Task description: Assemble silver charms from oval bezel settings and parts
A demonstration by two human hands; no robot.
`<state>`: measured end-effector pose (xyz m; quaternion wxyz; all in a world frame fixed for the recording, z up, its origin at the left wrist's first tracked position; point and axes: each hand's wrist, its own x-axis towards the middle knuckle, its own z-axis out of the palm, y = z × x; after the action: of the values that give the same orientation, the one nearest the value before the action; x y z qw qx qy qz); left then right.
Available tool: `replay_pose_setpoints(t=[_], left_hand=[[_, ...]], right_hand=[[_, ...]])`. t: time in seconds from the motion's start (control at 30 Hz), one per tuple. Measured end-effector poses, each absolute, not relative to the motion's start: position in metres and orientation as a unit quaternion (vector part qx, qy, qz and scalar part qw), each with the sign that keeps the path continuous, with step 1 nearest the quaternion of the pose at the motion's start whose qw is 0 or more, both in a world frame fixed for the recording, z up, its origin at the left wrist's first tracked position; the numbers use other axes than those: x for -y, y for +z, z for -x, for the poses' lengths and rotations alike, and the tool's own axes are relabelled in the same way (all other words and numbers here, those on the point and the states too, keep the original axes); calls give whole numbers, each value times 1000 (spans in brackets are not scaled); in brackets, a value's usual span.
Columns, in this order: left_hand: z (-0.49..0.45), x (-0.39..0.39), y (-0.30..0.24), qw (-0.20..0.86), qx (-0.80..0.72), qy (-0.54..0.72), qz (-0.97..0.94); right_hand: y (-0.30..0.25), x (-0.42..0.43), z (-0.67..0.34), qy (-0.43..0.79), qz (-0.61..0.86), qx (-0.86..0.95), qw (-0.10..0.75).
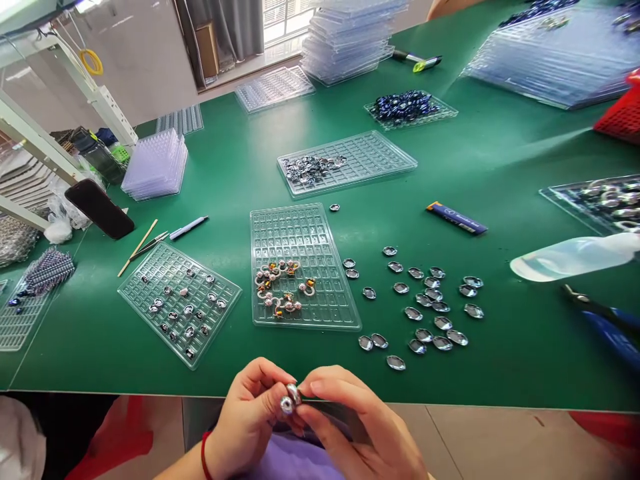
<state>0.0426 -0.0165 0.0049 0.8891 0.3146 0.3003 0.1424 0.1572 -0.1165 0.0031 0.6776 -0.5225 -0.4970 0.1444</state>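
At the bottom centre of the frame, the left hand (250, 410) holds a small silver piece (293, 395) firmly between thumb and index finger, with two shiny round parts showing. The thumb and index finger of the right hand (367, 420) are nearly closed at its right side; I cannot tell whether they also grip it or only touch.

The step in hand seems to be handling or adjusting this one piece, in front of the table (320, 363) edge. The next move, I judge, calls for a steady left pinch and fine, light pressure from the right fingers, because the piece is small and smooth.

By count, about twenty-five loose silver stones (396, 363) lie right of the centre, one of them apart, higher up. The left tray (131, 291) carries about seventeen small pieces (189, 353). The middle tray (280, 223) carries perhaps ten ring-shaped pieces (309, 288), but they overlap, so the number is not sure. I count one phone (100, 208) at the left, and one blue tube (456, 219), one bottle (565, 259) and one pair of pliers (607, 327) at the right.
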Motion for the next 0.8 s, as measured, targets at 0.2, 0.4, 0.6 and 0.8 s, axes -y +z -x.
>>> replay_pose_setpoints(t=[0.2, 0.4, 0.6, 0.8], left_hand=[[-42, 15, 9, 862, -336, 146, -350], [-28, 9, 17, 784, -249, 159, -546], [-25, 4, 31, 635, -163, 188, -732], [-28, -2, 36, 568, -125, 171, -796]], right_hand=[[7, 116, -163, 163, 538, 515, 647], [6, 120, -162, 185, 515, 523, 654], [7, 120, -166, 160, 497, 558, 644], [7, 121, -167, 133, 508, 561, 640]])
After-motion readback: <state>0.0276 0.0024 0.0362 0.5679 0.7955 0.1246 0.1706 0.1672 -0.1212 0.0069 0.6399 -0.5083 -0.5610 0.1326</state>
